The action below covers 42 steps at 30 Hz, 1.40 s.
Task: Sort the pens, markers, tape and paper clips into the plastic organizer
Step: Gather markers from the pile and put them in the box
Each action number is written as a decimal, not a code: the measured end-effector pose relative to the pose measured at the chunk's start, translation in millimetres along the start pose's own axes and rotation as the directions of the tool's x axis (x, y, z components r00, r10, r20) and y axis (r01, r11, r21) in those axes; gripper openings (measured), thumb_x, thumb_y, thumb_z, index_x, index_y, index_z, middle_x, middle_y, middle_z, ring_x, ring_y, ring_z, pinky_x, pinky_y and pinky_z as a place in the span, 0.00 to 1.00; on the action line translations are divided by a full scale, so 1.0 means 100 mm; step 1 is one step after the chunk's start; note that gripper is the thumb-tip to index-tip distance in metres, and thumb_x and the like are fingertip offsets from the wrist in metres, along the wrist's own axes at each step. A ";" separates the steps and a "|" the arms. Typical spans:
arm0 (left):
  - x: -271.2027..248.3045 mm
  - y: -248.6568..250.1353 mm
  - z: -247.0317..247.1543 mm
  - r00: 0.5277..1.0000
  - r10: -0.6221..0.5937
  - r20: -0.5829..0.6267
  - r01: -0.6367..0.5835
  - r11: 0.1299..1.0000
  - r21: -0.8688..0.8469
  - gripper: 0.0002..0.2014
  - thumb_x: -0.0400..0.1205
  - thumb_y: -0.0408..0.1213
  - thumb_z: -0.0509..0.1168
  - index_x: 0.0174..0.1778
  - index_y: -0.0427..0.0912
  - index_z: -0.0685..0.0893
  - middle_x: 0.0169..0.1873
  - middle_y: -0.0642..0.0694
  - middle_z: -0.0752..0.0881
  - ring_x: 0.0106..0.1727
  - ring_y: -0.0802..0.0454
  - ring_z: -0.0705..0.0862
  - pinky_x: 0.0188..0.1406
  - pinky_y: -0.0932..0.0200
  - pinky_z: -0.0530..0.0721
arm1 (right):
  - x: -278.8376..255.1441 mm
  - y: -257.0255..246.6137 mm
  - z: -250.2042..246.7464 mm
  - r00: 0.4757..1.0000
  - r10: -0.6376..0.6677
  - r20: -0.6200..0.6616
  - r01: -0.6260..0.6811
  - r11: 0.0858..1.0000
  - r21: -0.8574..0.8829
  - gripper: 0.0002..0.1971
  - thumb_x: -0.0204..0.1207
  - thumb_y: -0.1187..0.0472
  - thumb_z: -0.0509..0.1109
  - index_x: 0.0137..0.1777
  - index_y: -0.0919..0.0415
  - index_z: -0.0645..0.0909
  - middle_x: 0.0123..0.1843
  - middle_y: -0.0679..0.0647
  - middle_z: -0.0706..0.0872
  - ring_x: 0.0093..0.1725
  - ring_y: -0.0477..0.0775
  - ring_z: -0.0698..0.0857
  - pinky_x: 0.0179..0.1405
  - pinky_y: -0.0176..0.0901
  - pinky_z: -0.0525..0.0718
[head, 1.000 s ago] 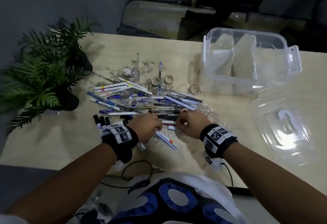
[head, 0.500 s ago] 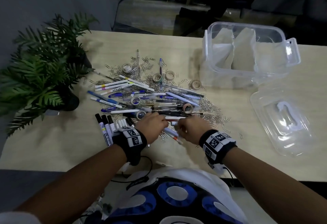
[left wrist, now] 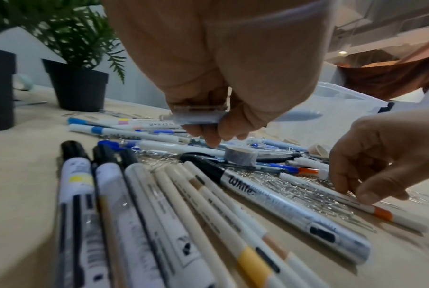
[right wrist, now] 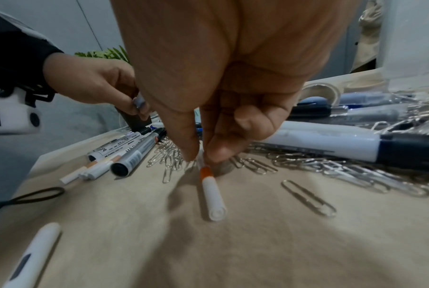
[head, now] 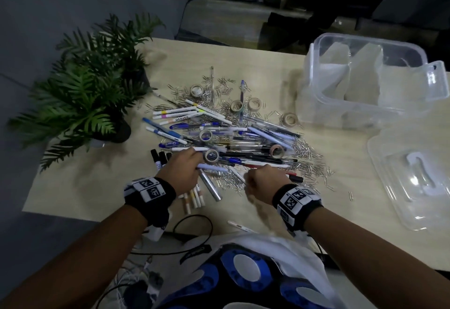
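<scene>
A heap of pens and markers lies mid-table, with tape rolls on it and paper clips strewn around. My left hand holds a pale blue-grey pen just above the heap's near edge. Below it lies a row of markers side by side. My right hand pinches a thin white marker with an orange band, whose near end rests on the table among clips. The clear plastic organizer stands open at the back right.
The organizer's clear lid lies at the right. Two potted ferns stand at the left. A black cable and a loose white pen lie at the near table edge. A single clip lies apart.
My left hand has lifted the pale pen off the heap. The right hand has shifted slightly right and now pinches the orange-banded marker.
</scene>
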State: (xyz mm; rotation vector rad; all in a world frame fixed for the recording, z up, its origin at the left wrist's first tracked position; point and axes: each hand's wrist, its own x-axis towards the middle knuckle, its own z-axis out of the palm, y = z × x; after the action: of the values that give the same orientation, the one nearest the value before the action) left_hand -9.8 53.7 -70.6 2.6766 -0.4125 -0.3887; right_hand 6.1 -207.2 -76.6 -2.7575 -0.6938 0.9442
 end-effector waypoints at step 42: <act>-0.27 -0.16 0.06 0.693 -0.717 0.076 0.705 0.652 -0.279 0.18 0.79 0.40 0.71 0.60 0.39 0.74 0.53 0.34 0.84 0.56 0.33 0.83 0.52 0.46 0.82 | 0.44 -1.02 0.05 0.991 -0.133 0.015 0.128 0.976 0.177 0.11 0.80 0.54 0.63 0.48 0.62 0.78 0.35 0.57 0.79 0.33 0.61 0.80 0.36 0.48 0.85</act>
State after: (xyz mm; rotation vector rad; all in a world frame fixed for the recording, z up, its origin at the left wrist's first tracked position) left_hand -33.1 75.2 -77.2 2.4305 0.7143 -0.5579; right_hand -4.6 -96.4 -75.8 -2.5180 -0.7473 0.9667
